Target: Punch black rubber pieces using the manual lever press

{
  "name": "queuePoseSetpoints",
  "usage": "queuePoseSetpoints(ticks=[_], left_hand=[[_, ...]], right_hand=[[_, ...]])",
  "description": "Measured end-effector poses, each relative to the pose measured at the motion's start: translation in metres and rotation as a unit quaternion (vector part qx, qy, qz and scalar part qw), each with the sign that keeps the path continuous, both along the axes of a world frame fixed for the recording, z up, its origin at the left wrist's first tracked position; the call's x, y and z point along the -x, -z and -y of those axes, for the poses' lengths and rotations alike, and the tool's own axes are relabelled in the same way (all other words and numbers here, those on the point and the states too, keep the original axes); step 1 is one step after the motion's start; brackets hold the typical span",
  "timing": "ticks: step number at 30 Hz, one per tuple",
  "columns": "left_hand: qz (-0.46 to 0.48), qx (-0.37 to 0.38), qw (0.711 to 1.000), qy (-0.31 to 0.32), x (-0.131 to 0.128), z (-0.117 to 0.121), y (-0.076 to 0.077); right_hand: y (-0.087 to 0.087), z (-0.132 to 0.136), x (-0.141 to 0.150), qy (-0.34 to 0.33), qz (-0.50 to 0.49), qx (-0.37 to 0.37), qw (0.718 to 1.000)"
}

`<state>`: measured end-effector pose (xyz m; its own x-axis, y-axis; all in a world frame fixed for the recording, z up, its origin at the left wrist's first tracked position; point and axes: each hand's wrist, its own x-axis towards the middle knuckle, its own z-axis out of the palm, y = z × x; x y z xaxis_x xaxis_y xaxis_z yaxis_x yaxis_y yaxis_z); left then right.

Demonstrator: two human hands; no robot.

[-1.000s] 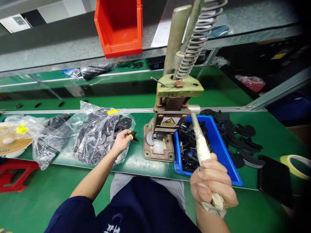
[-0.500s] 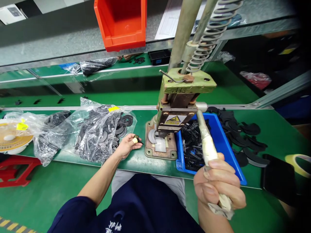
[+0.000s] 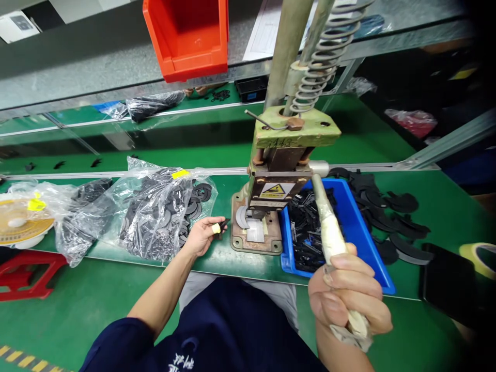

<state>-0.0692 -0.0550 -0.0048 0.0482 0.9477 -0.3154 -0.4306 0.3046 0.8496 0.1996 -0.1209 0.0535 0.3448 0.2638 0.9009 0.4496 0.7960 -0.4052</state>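
My right hand (image 3: 349, 294) is closed around the taped lever handle (image 3: 329, 232) of a hand press (image 3: 287, 150) standing on the green bench. My left hand (image 3: 203, 235) pinches a small black part (image 3: 222, 226) between thumb and fingers, just left of the press's rusty base plate (image 3: 253, 243). A yellow band shows on one finger. A curved grey piece (image 3: 241, 217) and a pale block lie on the base under the ram.
A clear bag of black rings (image 3: 155, 212) lies left of my left hand, with another bag and a tape reel (image 3: 19, 227) beyond. A blue tray of black parts (image 3: 356, 232) stands right of the press, loose black crescents (image 3: 391, 217) past it. An orange bin (image 3: 186, 36) hangs above.
My left hand has carried the small black part rightward, from beside the bag toward the press base. My right hand keeps its grip on the lever, which has hardly moved.
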Motion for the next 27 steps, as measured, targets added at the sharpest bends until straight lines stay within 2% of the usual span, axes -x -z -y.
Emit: queuePoseSetpoints(ticks=[3, 5, 8, 12, 18, 21, 25, 27], left_hand=[[0.016, 0.001, 0.999, -0.044, -0.001, -0.003, 0.003], [0.022, 0.026, 0.999, -0.042, -0.001, -0.005, 0.003], [0.016, 0.064, 0.998, 0.001, -0.003, -0.009, -0.002], [0.001, 0.064, 0.996, 0.064, -0.013, -0.019, -0.017], [-0.103, 0.03, 0.987, 0.116, -0.04, -0.049, -0.033], [-0.176, 0.017, 0.975, 0.135, -0.055, -0.062, -0.033], [-0.294, 0.019, 0.942, 0.16, -0.069, -0.072, -0.03], [-0.324, 0.025, 0.931, 0.166, -0.073, -0.074, -0.027]], right_hand=[[-0.001, 0.002, -0.002, -0.011, 0.015, 0.016, 1.0], [-0.001, 0.003, -0.003, -0.017, 0.017, 0.02, 0.999], [-0.001, 0.006, -0.003, -0.02, 0.015, 0.034, 0.999], [0.0, 0.008, -0.003, -0.031, 0.015, 0.057, 0.998], [0.003, 0.003, -0.003, -0.02, 0.013, 0.015, 1.0], [0.002, 0.003, -0.004, -0.026, 0.017, 0.025, 0.999], [0.002, 0.005, -0.004, -0.039, 0.009, 0.033, 0.999], [0.002, 0.005, -0.004, -0.043, 0.009, 0.031, 0.999]])
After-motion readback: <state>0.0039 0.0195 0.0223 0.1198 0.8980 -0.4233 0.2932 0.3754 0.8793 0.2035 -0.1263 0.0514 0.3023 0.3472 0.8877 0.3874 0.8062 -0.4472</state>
